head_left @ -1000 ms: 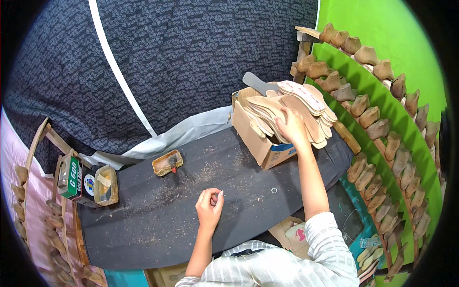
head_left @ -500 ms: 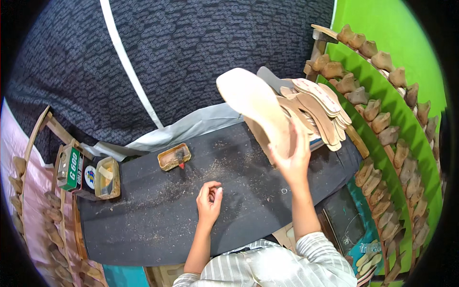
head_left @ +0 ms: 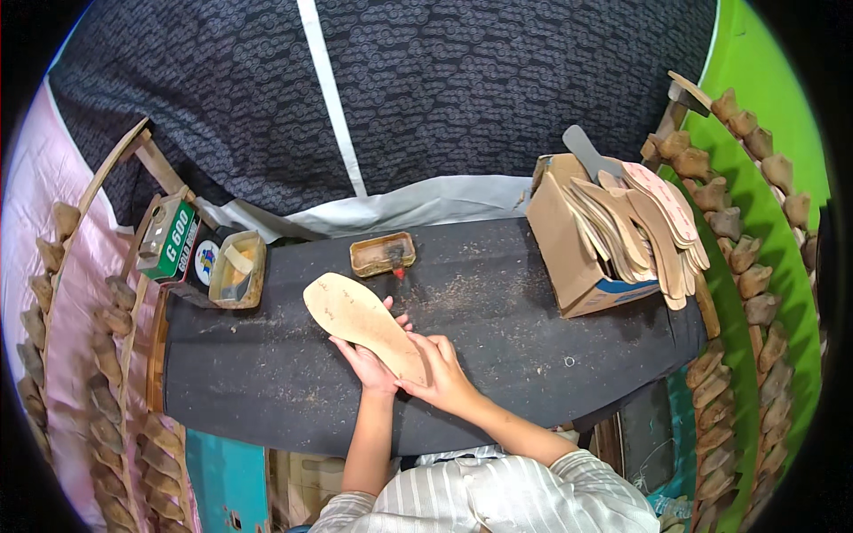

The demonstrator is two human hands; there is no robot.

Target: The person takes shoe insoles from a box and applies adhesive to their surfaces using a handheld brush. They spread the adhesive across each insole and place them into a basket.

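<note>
A tan shoe insole is held over the middle of the table, its wide end pointing to the far left and small dark specks on its upper face. Beneath the narrower middle lies my left hand, its thumb and fingertips showing along both edges. My right hand grips the narrow end, and its fingers partly hide that edge. At the right, a cardboard box holds a stack of similar insoles, some with printed pinkish tops.
Crumbs are scattered over the dark table cloth. Beyond the insole sits a shallow tray with a red-tipped tool. At left are a green-and-black tin and a cut-open container. Racks of wooden shoe lasts flank both sides.
My right hand has brought the insole from in front of the box leftward and lower over the table. My left hand, empty before, now holds it from below. The view has shifted.
</note>
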